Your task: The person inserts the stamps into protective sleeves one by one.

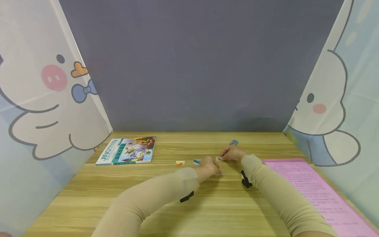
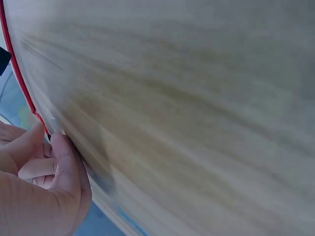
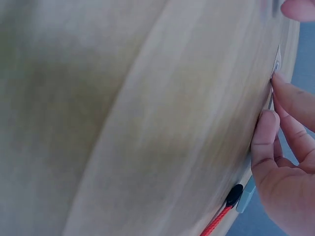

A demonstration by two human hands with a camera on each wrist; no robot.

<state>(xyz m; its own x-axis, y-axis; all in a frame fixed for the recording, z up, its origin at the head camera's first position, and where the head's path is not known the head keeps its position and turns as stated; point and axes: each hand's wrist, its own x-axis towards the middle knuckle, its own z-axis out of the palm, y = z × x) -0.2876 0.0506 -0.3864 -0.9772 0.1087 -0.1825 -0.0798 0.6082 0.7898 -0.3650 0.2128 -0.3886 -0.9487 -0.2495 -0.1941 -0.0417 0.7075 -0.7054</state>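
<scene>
My right hand holds a small whitish picture card at the tabletop. In the right wrist view, a fingertip and the thumb of that hand are at the edge of the card. Nearer to me, my left hand pinches a small, faint see-through piece, too blurred to identify. Thumb and forefinger of the left hand come together in the left wrist view. Left of the hands lie a bluish picture card, partly behind the left hand, and a yellow-orange one.
A children's book lies at the back left of the wooden table. Beyond the right hand sits a small blue object. A pink printed sheet covers the right side. A grey panel stands behind.
</scene>
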